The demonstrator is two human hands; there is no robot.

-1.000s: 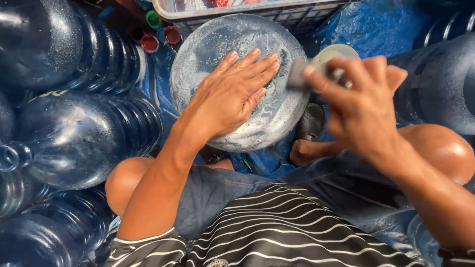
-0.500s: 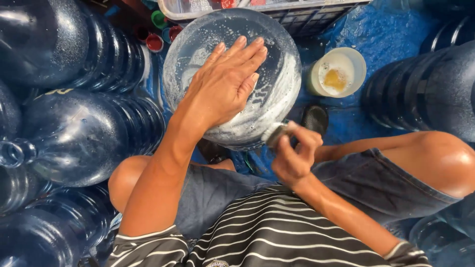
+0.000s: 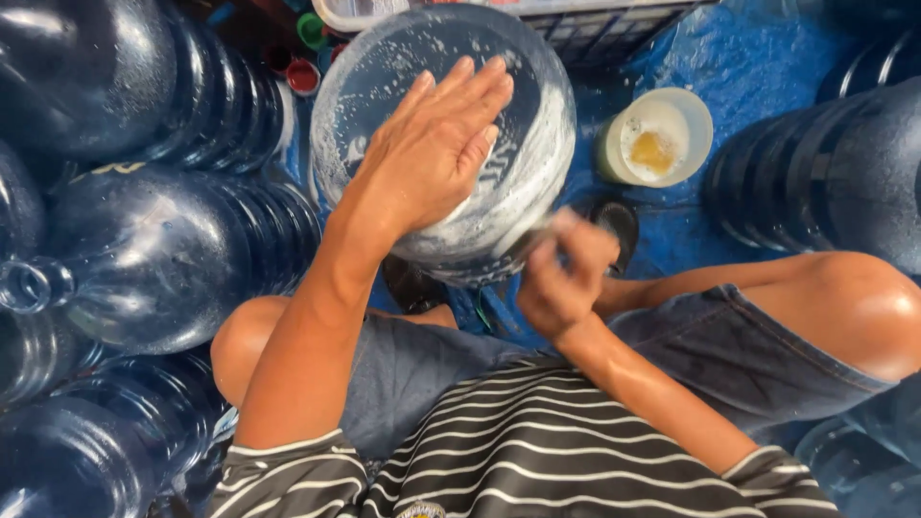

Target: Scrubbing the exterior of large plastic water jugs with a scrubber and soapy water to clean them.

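Observation:
A large blue water jug covered in white soap foam stands bottom-up between my knees. My left hand lies flat and open on its base, fingers spread toward the far side. Closed around a dark scrubbing sponge, my right hand presses against the jug's near right side. The sponge is mostly hidden by my fingers and blurred.
Several big blue water jugs lie stacked on the left, and more jugs sit on the right. A cream cup with yellow liquid rests on the blue tarp. A crate and coloured caps sit at the back.
My right hand has come down from the jug's upper right to its near side, uncovering the cream cup. The left hand has stayed flat on the jug's base.

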